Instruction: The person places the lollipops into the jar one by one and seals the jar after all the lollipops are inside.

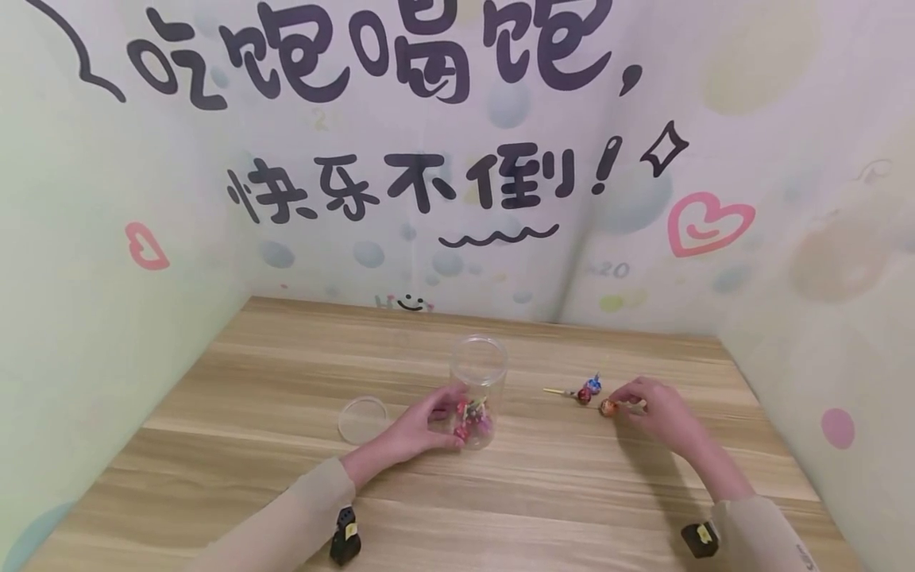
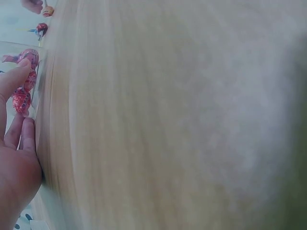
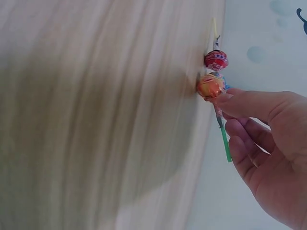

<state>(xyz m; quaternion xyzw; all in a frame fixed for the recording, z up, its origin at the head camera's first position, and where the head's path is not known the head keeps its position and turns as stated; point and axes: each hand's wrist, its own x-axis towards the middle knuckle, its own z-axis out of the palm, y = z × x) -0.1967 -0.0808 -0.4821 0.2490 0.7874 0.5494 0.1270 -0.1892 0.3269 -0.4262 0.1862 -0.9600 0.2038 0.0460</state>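
A clear plastic jar stands upright on the table with several wrapped lollipops in its lower part. My left hand holds it low on its left side, thumb in front and fingers behind. In the left wrist view, red and pink lollipops show through the wall by my thumb. On the right, my right hand pinches an orange-wrapped lollipop near its candy end, and its green stick points back under my fingers. Just beyond lie a red lollipop with a yellowish stick and a blue one.
A round clear lid lies flat to the left of the jar, near my left forearm. The wooden table meets a printed wall at the back and side walls at left and right.
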